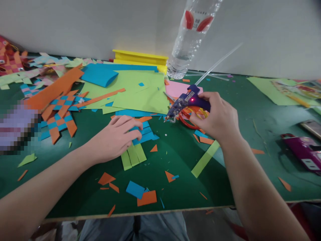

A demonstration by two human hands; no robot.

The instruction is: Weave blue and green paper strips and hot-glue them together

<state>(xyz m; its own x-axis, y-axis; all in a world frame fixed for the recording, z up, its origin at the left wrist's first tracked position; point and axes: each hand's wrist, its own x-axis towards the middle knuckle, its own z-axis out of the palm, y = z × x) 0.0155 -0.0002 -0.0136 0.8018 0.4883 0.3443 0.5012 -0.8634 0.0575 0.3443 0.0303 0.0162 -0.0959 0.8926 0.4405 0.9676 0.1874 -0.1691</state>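
My right hand (217, 117) grips a purple glue gun (187, 101) with a red light lit and a clear glue stick sticking out the back; its nozzle points left and down toward the table. My left hand (117, 137) lies with fingers pressed flat on a woven piece of blue and light green paper strips (136, 147), holding it down on the green table (175, 157). The nozzle hovers a little right of the blue strips.
Orange-handled scissors (190, 120) lie under the gun. A clear plastic bottle (187, 43) stands behind, next to yellow (140, 58), green and blue paper sheets. Woven orange-blue pieces (59, 117) sit left. Paper scraps litter the front edge; a purple object (303, 150) and a phone (312, 127) lie right.
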